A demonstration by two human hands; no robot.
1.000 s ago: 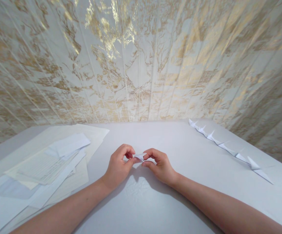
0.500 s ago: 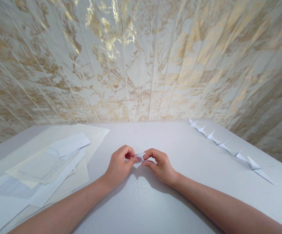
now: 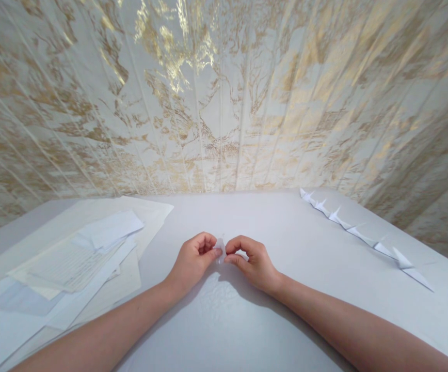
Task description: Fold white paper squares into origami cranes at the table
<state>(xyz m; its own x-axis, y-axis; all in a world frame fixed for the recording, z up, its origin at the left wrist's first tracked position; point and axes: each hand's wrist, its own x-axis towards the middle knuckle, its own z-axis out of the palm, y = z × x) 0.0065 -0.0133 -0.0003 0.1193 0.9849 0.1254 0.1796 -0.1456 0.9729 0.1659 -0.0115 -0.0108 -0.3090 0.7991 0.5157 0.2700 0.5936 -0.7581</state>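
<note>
A small piece of folded white paper [image 3: 220, 251] is held just above the table, upright and narrow, between my two hands. My left hand [image 3: 196, 258] pinches it between thumb and bent forefinger from the left side. The thumb and curled forefinger of my right hand [image 3: 253, 262] close at its right edge; the exact contact there is small and hard to see. Finer folds of the paper are too blurred to make out.
A row of several folded paper cranes [image 3: 379, 249] runs along the right side of the white table [image 3: 224, 330]. Loose sheets and paper pieces [image 3: 111, 230] lie in a pile on the left. Behind the table hangs a gold-patterned curtain [image 3: 224, 113].
The folded paper has turned from lying sideways between the fingers to standing upright and narrow. My fingers have shifted slightly around it; the arms stay almost where they were.
</note>
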